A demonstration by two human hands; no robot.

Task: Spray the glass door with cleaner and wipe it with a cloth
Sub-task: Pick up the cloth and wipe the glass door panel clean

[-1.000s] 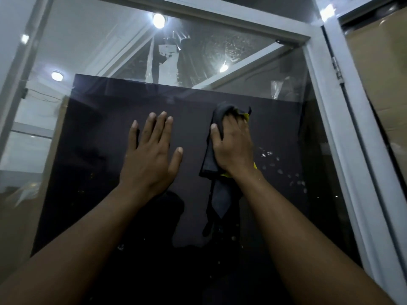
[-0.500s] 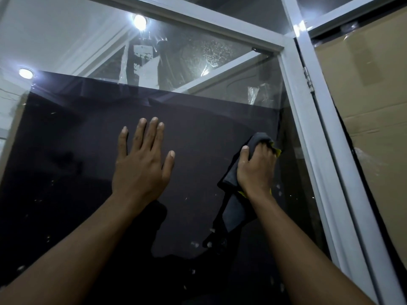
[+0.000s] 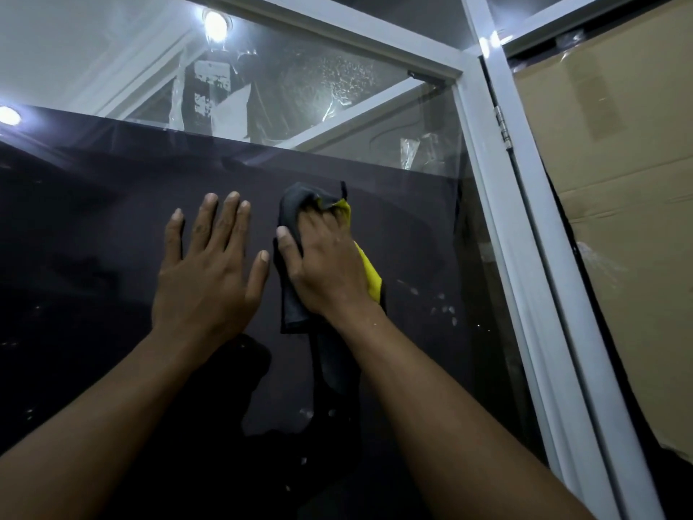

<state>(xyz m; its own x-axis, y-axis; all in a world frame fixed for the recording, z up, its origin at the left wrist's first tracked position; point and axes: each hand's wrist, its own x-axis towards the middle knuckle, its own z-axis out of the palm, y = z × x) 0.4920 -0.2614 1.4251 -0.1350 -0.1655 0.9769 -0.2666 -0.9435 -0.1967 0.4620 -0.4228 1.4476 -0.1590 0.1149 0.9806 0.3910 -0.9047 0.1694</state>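
The glass door point(image 3: 416, 238) fills the view, with a dark panel behind its lower part and a white frame point(image 3: 487, 204) around it. My right hand point(image 3: 324, 264) presses a grey and yellow cloth point(image 3: 294, 313) flat against the glass near the middle. A tail of the cloth hangs down below my wrist. Just to its left, my left hand point(image 3: 208, 279) rests flat on the glass with its fingers spread and nothing in it. Small droplets point(image 3: 442, 307) dot the glass right of the cloth. No spray bottle is in view.
A cardboard sheet point(image 3: 615, 204) stands behind the frame on the right, beside a door hinge point(image 3: 502, 123). Ceiling lights point(image 3: 215, 20) reflect in the upper glass.
My right hand has swept the cloth from the glass's right side, near the frame, back left and up toward my left hand. My left hand stays flat on the glass.
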